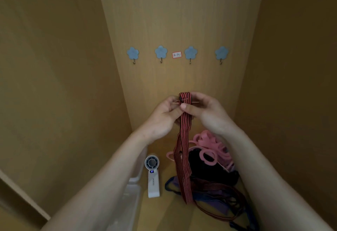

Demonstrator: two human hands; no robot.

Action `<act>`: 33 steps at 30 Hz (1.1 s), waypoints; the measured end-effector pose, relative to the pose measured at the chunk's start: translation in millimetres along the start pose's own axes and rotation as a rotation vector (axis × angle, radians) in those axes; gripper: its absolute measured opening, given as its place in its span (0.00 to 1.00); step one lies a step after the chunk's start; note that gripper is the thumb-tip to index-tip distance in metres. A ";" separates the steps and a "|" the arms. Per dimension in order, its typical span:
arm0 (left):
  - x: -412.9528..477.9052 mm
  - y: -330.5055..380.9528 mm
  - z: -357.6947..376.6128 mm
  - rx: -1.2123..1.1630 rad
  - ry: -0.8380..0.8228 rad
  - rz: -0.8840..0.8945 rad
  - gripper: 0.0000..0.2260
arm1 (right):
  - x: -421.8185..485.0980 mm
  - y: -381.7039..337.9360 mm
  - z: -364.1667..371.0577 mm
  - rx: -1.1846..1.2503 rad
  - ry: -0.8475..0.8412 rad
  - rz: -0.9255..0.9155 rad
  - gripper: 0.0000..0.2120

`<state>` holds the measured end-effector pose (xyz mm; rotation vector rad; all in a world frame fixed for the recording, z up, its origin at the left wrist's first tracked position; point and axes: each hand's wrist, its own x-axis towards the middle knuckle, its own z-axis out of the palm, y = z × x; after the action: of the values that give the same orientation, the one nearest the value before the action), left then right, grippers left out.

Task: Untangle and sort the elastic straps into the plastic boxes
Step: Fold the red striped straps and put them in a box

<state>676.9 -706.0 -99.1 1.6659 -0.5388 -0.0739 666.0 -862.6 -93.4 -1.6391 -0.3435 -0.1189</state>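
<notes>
The left hand (164, 116) and right hand (207, 114) both pinch the folded top of a flat, ribbed red-and-black striped elastic strap (183, 139), which hangs limp between them. Its tail reaches a tangled pile of straps (217, 192) below the right hand, near rubbery pink loops (209, 142). A clear plastic box (134, 191) lies under the left forearm.

I note both bare forearms rising from the lower corners and converging at mid-frame, wrists level, the left hand (162, 119) with fingers curled round the striped strap (184, 132), the right hand (207, 115) close beside it, thumb and forefinger pinching the strap's folded top.
</notes>
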 end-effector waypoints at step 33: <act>-41.5 -46.9 35.6 -0.492 0.009 -0.344 0.14 | -44.2 54.3 3.9 -0.533 0.277 -0.658 0.19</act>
<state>641.9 -719.4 -160.6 1.2573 -0.1968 -0.4172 639.4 -868.7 -158.0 -1.9369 -0.6665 -0.9948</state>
